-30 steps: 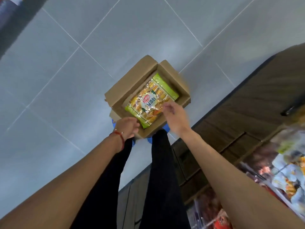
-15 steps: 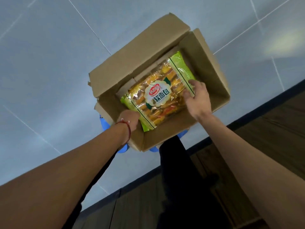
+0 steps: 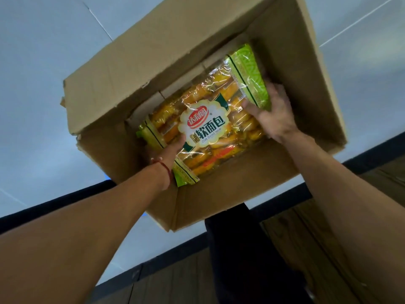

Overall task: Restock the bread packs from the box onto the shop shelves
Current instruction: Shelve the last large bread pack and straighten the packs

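Observation:
An open cardboard box (image 3: 230,202) stands on the tiled floor below me. Inside it lies a bread pack (image 3: 210,119), clear plastic with green ends, a white label and yellow-orange rolls showing through. My left hand (image 3: 168,150) grips the pack's near-left edge, thumb on top; a red string circles that wrist. My right hand (image 3: 271,115) clasps the pack's far-right green end, fingers wrapped over it. Whether further packs lie beneath is hidden.
Pale grey floor tiles (image 3: 43,84) surround the box. A dark wooden shelf base (image 3: 328,249) with a black kick strip runs along the bottom and right. My dark trouser leg (image 3: 241,249) stands just near the box. Something blue (image 3: 107,177) peeks from under the box.
My head has dropped much closer to the box. Both hands went from the box rim into the box and closed on the two ends of the bread pack.

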Available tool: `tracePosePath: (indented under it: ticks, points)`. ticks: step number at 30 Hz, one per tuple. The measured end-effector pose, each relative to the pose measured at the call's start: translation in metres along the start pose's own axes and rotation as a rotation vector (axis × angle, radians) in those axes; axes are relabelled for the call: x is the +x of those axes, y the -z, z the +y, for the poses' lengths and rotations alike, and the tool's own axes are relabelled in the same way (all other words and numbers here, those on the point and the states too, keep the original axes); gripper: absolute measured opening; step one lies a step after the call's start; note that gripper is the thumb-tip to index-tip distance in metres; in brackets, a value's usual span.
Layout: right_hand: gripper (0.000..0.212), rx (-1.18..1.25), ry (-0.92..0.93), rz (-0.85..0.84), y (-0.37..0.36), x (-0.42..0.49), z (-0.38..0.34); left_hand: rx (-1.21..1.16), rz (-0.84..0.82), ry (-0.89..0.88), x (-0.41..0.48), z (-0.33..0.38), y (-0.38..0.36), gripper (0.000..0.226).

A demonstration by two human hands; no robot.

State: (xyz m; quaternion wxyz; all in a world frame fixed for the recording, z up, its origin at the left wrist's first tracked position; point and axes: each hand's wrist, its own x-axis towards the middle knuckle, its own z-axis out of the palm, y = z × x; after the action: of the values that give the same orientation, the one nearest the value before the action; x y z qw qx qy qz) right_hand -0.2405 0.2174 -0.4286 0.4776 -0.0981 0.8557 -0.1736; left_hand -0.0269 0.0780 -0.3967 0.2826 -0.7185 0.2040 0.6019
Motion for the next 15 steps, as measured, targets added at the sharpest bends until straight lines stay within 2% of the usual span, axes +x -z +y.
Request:
tracePosePath:
  ticks: [5,8,9,11,15]
  points:
    - [0.072,0.049,0.017,-0.004,-0.008,-0.014,-0.001,-0.02,0.072,-0.051,0.002,0.0,0.006,0.057]
    - [0.091,0.105,-0.067,-0.018,-0.006,-0.028,0.0,0.02,0.343,-0.176,-0.006,0.001,0.021,0.077]
    - [0.096,0.118,-0.08,-0.026,-0.004,-0.034,0.001,0.011,0.371,-0.204,-0.014,0.002,0.024,0.081]
    - [0.096,0.13,-0.089,-0.037,0.002,-0.053,-0.006,-0.01,0.375,-0.229,-0.032,0.0,0.03,0.079]
    - [0.082,0.116,-0.102,-0.007,0.024,-0.105,-0.045,-0.009,0.386,-0.255,-0.083,-0.007,0.044,0.081]
